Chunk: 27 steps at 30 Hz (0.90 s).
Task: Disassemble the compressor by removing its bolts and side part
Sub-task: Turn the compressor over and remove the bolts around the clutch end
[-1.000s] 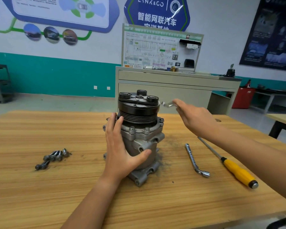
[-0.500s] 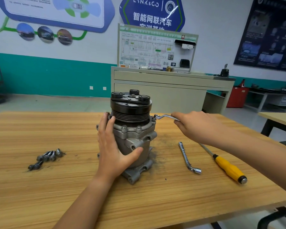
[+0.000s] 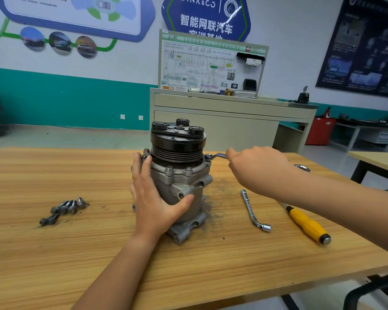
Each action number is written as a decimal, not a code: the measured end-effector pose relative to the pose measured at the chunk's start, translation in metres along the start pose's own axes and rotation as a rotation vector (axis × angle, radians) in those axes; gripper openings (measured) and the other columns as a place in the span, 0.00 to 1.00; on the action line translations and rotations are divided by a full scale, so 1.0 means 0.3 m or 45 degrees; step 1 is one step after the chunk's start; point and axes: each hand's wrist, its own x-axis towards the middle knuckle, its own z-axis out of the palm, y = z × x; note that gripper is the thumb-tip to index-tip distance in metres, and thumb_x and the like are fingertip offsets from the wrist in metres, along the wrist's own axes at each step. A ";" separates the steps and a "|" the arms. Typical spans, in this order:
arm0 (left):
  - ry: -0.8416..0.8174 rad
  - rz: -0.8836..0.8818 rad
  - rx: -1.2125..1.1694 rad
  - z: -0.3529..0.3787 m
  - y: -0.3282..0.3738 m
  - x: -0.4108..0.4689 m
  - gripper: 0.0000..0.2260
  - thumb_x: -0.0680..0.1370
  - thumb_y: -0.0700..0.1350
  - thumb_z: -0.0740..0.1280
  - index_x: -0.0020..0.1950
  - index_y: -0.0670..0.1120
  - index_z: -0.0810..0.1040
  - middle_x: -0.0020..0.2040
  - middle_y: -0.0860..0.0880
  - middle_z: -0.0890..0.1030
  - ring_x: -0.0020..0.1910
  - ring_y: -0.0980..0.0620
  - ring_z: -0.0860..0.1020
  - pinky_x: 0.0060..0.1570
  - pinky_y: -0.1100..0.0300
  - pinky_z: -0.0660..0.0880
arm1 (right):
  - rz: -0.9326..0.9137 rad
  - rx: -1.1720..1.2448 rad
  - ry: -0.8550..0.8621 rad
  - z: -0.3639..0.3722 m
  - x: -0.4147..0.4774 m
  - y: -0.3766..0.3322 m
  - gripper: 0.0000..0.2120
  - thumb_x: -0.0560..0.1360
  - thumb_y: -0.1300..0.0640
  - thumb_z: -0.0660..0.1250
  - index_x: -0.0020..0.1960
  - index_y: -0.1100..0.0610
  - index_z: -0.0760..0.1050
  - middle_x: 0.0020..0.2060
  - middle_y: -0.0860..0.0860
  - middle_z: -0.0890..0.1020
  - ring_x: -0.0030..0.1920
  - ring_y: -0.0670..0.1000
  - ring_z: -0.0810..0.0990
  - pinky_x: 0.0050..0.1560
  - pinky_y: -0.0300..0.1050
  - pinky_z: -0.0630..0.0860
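A wooden worktop [image 3: 54, 253] fills the lower view. At far left lies a small heap of loose bolts [image 3: 64, 210], out of the machine and well apart from it.

In the middle the compressor [image 3: 182, 182] stands upright on its end plate, with a black pulley [image 3: 177, 144] on top and a grey metal housing below. The left hand [image 3: 152, 198] lies flat against the housing's left side. Its fingers [image 3: 141, 168] are straight and pressed together, pointing up toward the flange, and the thumb is spread across the front. It braces the body and grips nothing. Several flange bolts [image 3: 169, 170] sit around the rim just under the pulley.

At the rim's right edge, the ring end of a ring wrench [image 3: 216, 155] sits over one bolt head. The right hand [image 3: 258, 168] has its fingers curled round the wrench's shaft.

Farther right on the worktop lie an L-shaped socket wrench [image 3: 253, 211] and a yellow-handled screwdriver [image 3: 305, 224], both untouched.

The step in hand appears to be loosening the flange bolts, starting with the one on the right. The others remain in place, and the side part is not yet off. The next move likely calls for a firm swing of the wrench, with the ring kept square on the head so it cannot slip. The left hand would need to resist the twist, since the tall compressor could tip or turn.
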 end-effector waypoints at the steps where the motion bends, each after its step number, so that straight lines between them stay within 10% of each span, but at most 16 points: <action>1: -0.006 -0.016 0.027 0.002 0.000 -0.001 0.44 0.63 0.65 0.65 0.72 0.47 0.53 0.75 0.47 0.50 0.74 0.51 0.51 0.67 0.31 0.53 | -0.002 0.006 -0.003 -0.001 0.000 0.001 0.08 0.80 0.60 0.56 0.58 0.58 0.66 0.27 0.49 0.63 0.24 0.47 0.63 0.21 0.39 0.59; 27: -0.070 0.122 0.202 0.018 -0.019 -0.014 0.34 0.70 0.62 0.59 0.72 0.52 0.53 0.75 0.44 0.48 0.74 0.51 0.46 0.65 0.35 0.40 | -0.016 0.025 -0.125 -0.071 -0.011 -0.016 0.10 0.78 0.65 0.56 0.59 0.61 0.67 0.30 0.51 0.63 0.26 0.48 0.63 0.24 0.40 0.60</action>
